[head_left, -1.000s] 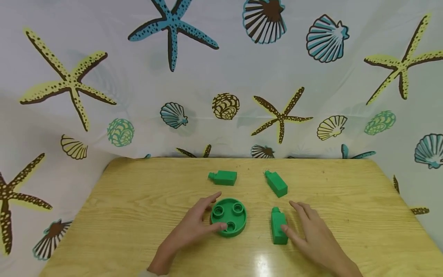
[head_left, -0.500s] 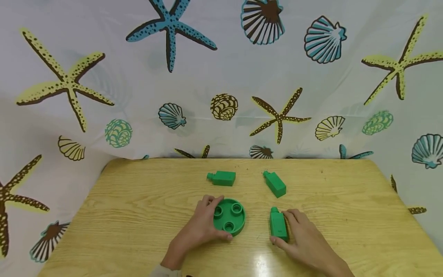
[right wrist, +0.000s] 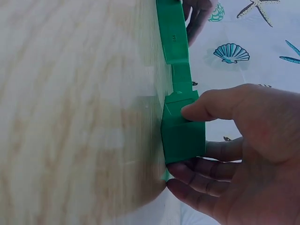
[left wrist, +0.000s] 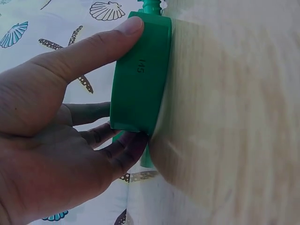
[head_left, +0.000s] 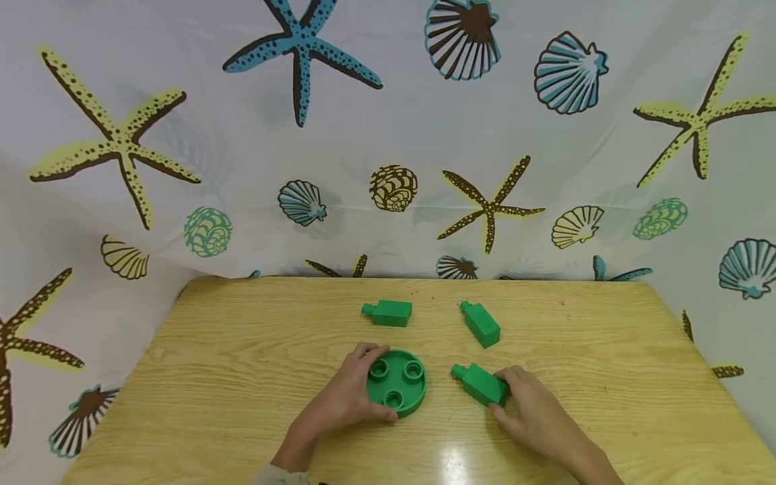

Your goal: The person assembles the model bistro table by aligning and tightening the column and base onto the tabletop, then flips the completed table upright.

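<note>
A round green base (head_left: pixel 405 367) with a raised rim and three ring-shaped sockets lies on the table. My left hand (head_left: pixel 342 399) grips its left side, thumb at the near rim and fingers at the far rim. In the left wrist view the thumb presses against the base's side wall (left wrist: pixel 140 75), which bears a small marking. Right of the base, my right hand (head_left: pixel 536 412) holds a green rectangular block (head_left: pixel 482 384) by its wide end between thumb and fingers. The block's narrow ridged neck points left, towards the base. In the right wrist view the thumb lies on the block (right wrist: pixel 183 136).
Two similar green blocks lie farther back on the wooden table (head_left: pixel 242 350): one block (head_left: pixel 391 313) with its neck to the left, another block (head_left: pixel 481 325) set diagonally. A white cloth (head_left: pixel 339 141) printed with starfish and shells hangs behind the table and along its sides.
My left hand has closed around the round base's rim. My right hand has taken hold of the near block and turned it, so its neck swings from pointing away to pointing left.
</note>
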The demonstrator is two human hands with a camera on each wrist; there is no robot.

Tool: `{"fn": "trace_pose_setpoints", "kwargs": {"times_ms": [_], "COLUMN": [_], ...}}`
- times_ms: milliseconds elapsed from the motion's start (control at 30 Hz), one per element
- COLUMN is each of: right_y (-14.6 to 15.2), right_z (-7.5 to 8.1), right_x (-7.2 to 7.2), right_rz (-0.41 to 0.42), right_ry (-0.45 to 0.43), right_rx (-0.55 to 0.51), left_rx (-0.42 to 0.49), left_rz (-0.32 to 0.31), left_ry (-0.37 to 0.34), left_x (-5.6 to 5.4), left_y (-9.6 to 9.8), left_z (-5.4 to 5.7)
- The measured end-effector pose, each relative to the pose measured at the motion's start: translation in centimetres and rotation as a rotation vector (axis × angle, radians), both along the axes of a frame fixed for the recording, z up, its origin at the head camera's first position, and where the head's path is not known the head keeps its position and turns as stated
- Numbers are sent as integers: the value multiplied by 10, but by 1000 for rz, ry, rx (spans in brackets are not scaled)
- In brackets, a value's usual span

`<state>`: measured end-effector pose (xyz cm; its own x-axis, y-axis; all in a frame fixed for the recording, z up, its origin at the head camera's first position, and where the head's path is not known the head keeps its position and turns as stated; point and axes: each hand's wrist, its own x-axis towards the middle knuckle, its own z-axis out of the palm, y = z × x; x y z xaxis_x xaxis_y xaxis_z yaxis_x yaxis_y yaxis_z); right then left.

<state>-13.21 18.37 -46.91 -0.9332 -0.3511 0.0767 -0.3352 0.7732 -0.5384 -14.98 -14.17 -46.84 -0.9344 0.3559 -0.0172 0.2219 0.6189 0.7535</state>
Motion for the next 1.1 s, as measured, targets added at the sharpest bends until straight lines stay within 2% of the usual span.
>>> {"fn": "trace_pose_setpoints", "kwargs": {"times_ms": [300,500,800,967,1100], "right_y": [2,0,-18,-30,-41], "right_z": [8,18,32,37,41], "right_x": [-12,-24,-36,-39,-41], "right_rz": [-12,3,-54,-101,-72], "right_ry": [-57,-22,-24,-51,-61], "right_rx": [-234,-320,-350,-362,-399], "left_rx": [3,-15,-34,-38,-49], "left_rz": [-36,-50,-51,0,35], "left_ry": [3,-24,-81,-73,-61], "left_x": [0,3,8,10,11], "left_y": [-5,-4,3,8,10], "left_z": [-4,0,7,6,4]}}
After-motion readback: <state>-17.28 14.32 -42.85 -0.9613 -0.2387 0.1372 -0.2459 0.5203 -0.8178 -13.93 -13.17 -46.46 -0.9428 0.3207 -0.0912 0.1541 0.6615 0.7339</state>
